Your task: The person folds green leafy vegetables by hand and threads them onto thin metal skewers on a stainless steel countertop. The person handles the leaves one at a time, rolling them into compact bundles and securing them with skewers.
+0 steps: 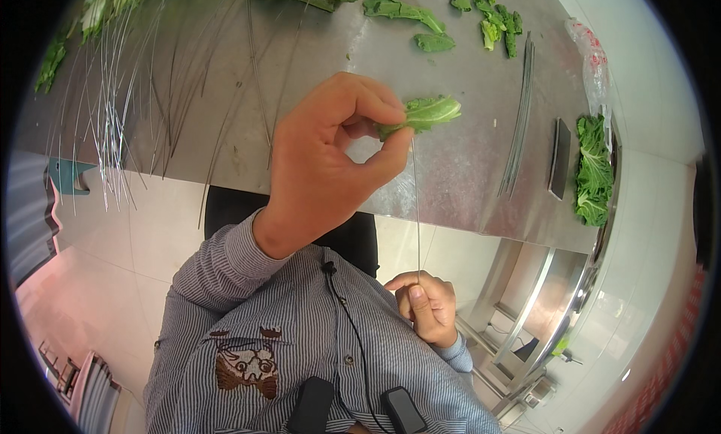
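Observation:
My left hand (pixel 326 158) pinches a small folded green leaf piece (pixel 434 113) between thumb and fingers, above the metal table. A thin metal skewer (pixel 417 209) runs from just below the leaf down to my right hand (pixel 431 310), its lower end gripped between thumb and curled fingers in front of my shirt. Whether the upper tip enters the leaf is hidden by my left fingers. Other cut leaf pieces (pixel 403 10) lie beyond my hands, with a smaller piece (pixel 434 42) nearer.
Many loose thin metal skewers (pixel 110 124) fan over the table's left edge. A bundle of skewers (pixel 519 118), a flat dark object (pixel 559 158), a leafy green (pixel 593 169) and a clear plastic bag (pixel 591 59) lie at the right. More greens (pixel 118 3) are at the far left.

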Demonstrator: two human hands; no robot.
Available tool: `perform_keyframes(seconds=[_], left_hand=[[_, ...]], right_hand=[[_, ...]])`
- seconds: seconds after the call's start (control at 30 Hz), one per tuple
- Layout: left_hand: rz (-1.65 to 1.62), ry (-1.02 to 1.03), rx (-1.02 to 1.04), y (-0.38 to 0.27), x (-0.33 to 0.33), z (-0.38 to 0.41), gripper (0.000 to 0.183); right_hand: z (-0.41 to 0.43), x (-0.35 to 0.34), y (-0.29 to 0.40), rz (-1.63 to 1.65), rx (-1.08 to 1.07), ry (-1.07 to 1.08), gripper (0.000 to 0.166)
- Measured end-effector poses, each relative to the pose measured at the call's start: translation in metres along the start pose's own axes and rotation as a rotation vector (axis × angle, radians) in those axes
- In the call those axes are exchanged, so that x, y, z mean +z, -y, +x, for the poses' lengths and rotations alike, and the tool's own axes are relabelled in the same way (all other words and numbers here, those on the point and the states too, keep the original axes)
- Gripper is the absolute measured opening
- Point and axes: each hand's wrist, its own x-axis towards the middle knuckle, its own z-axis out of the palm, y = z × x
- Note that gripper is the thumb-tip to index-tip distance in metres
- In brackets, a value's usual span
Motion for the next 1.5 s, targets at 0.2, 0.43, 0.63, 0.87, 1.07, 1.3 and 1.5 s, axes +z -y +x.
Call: perform_keyframes(seconds=[0.2,0.43,0.63,0.87,1.07,1.3,1.5], left_hand=[[0.002,-0.002,-0.003,0.0,0.0,0.0,0.022],[0.017,0.0,0.019,0.001,0.001,0.0,0.022],[0.028,0.01,0.028,-0.001,0.0,-0.001,0.023],[0.136,0.077,0.071,-0.001,-0.003,-0.003,0.024],[0.14,0.086,0.046,-0.004,-0.003,-0.006,0.024],[0.184,0.133,0.018,-0.003,0.001,-0.015,0.024],[0.311,0.239,0.024,-0.011,0.02,-0.031,0.022]], right_hand=[[0.0,0.0,-0.002,0.014,-0.033,0.01,0.026],[0.0,0.0,-0.001,0.014,-0.033,0.008,0.025],[0.001,0.0,0.0,0.009,-0.019,0.012,0.025],[0.001,-0.001,0.0,0.021,-0.006,0.028,0.024],[0.002,-0.001,0.002,0.045,-0.019,0.036,0.023],[0.002,0.002,0.001,0.097,-0.014,0.0,0.024],[0.009,0.0,0.009,0.098,0.01,-0.047,0.026]])
